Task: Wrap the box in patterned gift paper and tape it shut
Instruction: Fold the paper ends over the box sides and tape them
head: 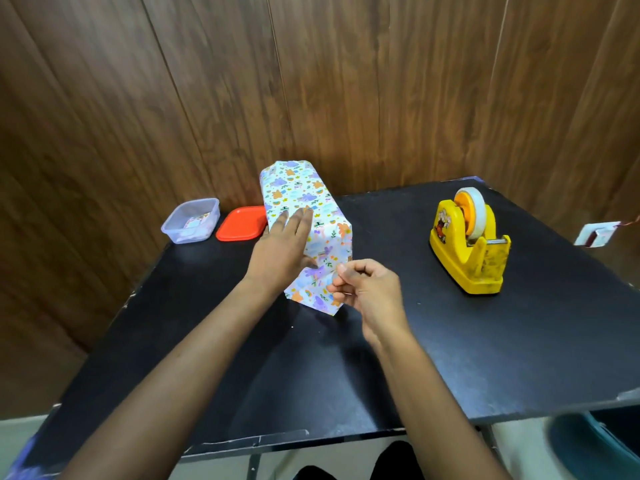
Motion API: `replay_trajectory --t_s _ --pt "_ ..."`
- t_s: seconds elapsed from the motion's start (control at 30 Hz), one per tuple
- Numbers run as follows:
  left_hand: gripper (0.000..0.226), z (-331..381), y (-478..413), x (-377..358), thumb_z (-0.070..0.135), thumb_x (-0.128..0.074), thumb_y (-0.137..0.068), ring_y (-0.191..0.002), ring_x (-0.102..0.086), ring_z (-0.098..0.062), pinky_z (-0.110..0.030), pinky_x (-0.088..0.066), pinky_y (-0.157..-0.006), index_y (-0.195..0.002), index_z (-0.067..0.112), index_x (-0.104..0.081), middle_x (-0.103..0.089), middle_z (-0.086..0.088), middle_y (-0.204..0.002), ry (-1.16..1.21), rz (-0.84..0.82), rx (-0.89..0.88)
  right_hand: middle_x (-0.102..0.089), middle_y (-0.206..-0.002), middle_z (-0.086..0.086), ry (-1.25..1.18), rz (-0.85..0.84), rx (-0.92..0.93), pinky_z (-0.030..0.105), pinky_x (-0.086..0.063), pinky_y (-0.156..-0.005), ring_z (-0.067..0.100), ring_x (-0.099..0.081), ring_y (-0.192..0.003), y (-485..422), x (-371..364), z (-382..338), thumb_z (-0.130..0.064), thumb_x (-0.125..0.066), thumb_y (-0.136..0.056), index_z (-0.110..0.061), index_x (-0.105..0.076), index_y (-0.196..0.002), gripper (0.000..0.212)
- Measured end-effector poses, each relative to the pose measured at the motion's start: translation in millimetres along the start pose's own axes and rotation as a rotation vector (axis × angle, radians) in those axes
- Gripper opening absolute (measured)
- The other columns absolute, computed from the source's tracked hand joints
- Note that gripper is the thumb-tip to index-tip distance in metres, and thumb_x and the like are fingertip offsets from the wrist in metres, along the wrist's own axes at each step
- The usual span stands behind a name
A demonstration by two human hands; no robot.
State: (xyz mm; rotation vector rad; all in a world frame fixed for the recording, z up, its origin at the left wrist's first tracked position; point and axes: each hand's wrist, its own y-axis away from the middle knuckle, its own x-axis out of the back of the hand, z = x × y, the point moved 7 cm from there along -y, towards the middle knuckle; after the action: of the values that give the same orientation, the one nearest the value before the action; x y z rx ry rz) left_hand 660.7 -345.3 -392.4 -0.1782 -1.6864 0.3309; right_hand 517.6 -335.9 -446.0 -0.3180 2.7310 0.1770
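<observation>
My open, flat left hand (282,247) steadied the pastel-patterned paper-wrapped box (301,192), which lay lengthwise away from me; my right hand (370,289) curled at its near end, grasp unclear.

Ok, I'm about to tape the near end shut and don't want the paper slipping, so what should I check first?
1. Box steadied: left hand lies flat on the wrapped box. Ok.
2. Near flap folded down over the end. Ok.
3. Tape piece in right hand: its fingers pinch at the flap's edge, no tape visible. Cannot tell.
4. Tape dispenser loaded with a roll, standing to the box's right. Ok.
5. Far end closed: it faces away. Cannot tell.
</observation>
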Motion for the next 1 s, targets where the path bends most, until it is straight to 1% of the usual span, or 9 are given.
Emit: replay_trajectory --t_s 0.13,0.23,0.33,0.43,0.57,0.63,0.73,0.83,1.0 --pt "0.083 -2.1 3.6 0.2 0.045 -0.065 -0.080 -0.144 -0.015 -0.025 -0.037 -0.032 -0.109 -0.143 0.007 -0.026 -0.023 -0.007 -0.154 0.002 0.022 0.003 -0.061 -0.092 0.001 0.268 0.221 0.297 0.023 -0.046 -0.073 0.012 -0.059 -0.081 -15.3 -5.8 -10.8 -0.003 -0.058 -0.087 -0.017 -0.062 -0.083 0.015" --pt "0.075 3.1 2.8 0.7 0.044 -0.064 -0.082 -0.143 -0.018 -0.029 -0.039 -0.035 -0.107 -0.139 0.007 -0.030 -0.025 -0.009 -0.153 -0.034 0.046 0.014 -0.052 -0.109 0.000 0.245 0.224 0.336 0.023 -0.047 -0.084 0.011 -0.058 -0.093 -26.8 -10.9 -13.7 -0.005 -0.057 -0.089 -0.022 -0.065 -0.104 0.024" --pt "0.066 27.1 -2.2 -3.3 0.036 -0.065 -0.084 -0.138 -0.028 -0.036 -0.047 -0.045 -0.096 -0.136 0.006 -0.036 -0.034 -0.013 -0.148 -0.086 0.019 0.065 -0.059 -0.111 0.007 0.239 0.232 0.351 0.029 -0.049 -0.088 0.016 -0.060 -0.095 -41.7 -7.0 -20.9 -0.006 -0.056 -0.089 -0.028 -0.064 -0.104 0.027" --pt "0.058 39.6 -7.3 -2.6 0.024 -0.085 -0.062 -0.110 -0.059 -0.040 -0.048 -0.057 -0.064 -0.111 0.007 -0.060 -0.063 -0.015 -0.119 -0.105 -0.006 0.089 -0.060 -0.108 0.011 0.275 0.324 0.355 0.028 -0.048 -0.085 0.015 -0.058 -0.090 -51.5 10.3 -38.7 -0.009 -0.057 -0.089 -0.024 -0.066 -0.096 0.018" --pt "0.049 36.3 -6.4 1.5 0.023 -0.060 -0.089 -0.133 -0.041 -0.031 -0.045 -0.051 -0.082 -0.134 0.013 -0.045 -0.045 -0.009 -0.143 0.016 0.133 0.008 -0.052 -0.089 0.000 0.380 0.362 0.448 0.011 -0.039 -0.067 0.010 -0.054 -0.076 -27.1 15.9 -58.1 -0.011 -0.061 -0.088 -0.011 -0.063 -0.080 0.008" --pt "0.052 34.7 -4.1 1.5 0.027 -0.047 -0.096 -0.142 -0.024 -0.024 -0.039 -0.045 -0.092 -0.144 0.017 -0.030 -0.029 -0.003 -0.153 0.009 0.143 0.011 -0.057 -0.073 0.002 0.225 0.251 0.307 0.014 -0.043 -0.060 0.007 -0.053 -0.061 -17.7 7.2 -34.8 -0.009 -0.059 -0.090 -0.010 -0.059 -0.072 0.017" --pt "0.054 37.2 -1.5 4.2 0.030 -0.044 -0.098 -0.144 -0.018 -0.020 -0.035 -0.044 -0.092 -0.146 0.019 -0.024 -0.023 0.001 -0.155 -0.004 0.133 0.030 -0.052 -0.059 0.005 -0.169 0.158 -0.003 0.016 -0.043 -0.045 0.004 -0.050 -0.042 -12.5 -7.8 11.4 -0.003 -0.053 -0.093 -0.006 -0.053 -0.069 0.025" --pt "0.053 34.7 -1.3 3.0 0.031 -0.048 -0.096 -0.142 -0.024 -0.020 -0.037 -0.048 -0.085 -0.144 0.019 -0.031 -0.030 0.001 -0.152 0.014 0.162 0.026 -0.051 -0.060 0.005 -0.321 0.195 -0.093 0.015 -0.043 -0.043 0.003 -0.048 -0.037 -21.1 -13.0 32.7 -0.005 -0.052 -0.094 -0.006 -0.052 -0.070 0.024" --pt "0.050 35.4 -6.1 3.9 0.024 -0.069 -0.082 -0.122 -0.053 -0.034 -0.058 -0.038 -0.101 -0.126 0.007 -0.055 -0.057 -0.013 -0.131 -0.035 0.226 -0.056 -0.052 -0.056 0.001 -0.498 0.212 -0.167 0.016 -0.041 -0.041 0.003 -0.046 -0.038 -36.7 -24.7 43.5 -0.003 -0.050 -0.095 -0.008 -0.052 -0.072 0.023"
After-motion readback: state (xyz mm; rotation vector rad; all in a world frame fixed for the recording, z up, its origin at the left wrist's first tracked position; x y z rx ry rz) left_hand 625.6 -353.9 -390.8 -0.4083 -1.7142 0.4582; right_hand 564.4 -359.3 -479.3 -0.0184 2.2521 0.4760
